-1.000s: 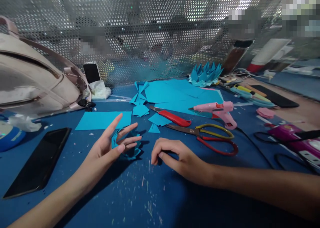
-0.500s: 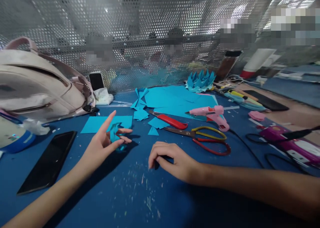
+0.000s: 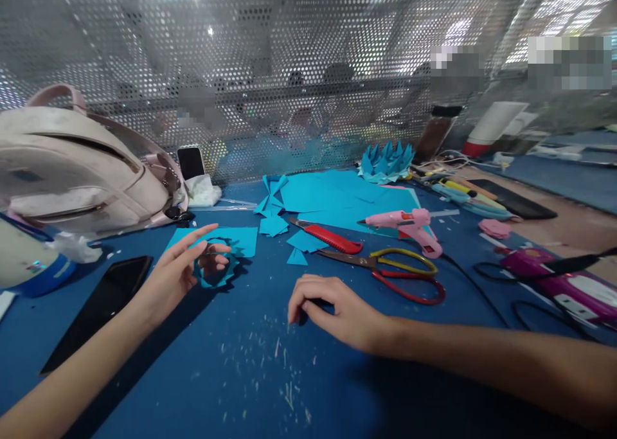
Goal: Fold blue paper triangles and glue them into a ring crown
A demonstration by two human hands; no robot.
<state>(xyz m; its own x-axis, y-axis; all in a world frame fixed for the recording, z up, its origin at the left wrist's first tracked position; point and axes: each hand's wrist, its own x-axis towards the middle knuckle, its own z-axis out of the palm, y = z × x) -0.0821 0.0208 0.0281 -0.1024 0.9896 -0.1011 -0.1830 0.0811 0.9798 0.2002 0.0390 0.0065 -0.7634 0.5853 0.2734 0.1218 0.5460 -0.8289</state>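
My left hand is raised over the left part of the table, its index finger stretched out. Around its curled fingers sits a blue paper ring with a pointed, zigzag edge; the fingers partly cover it. Behind the ring lies a flat blue paper sheet. My right hand rests on the table with its fingers loosely curled and nothing visible in them. Beyond it are scissors with yellow and red handles, a red utility knife and small folded blue paper pieces.
A pink glue gun lies right of the large blue sheets. A spiky blue paper crown stands behind them. A black phone and pale backpack are at left; a purple power strip with cables is at right.
My left hand has turned and shifted slightly left, and the paper ring now faces the camera more openly around the fingers. My right hand stays in place.
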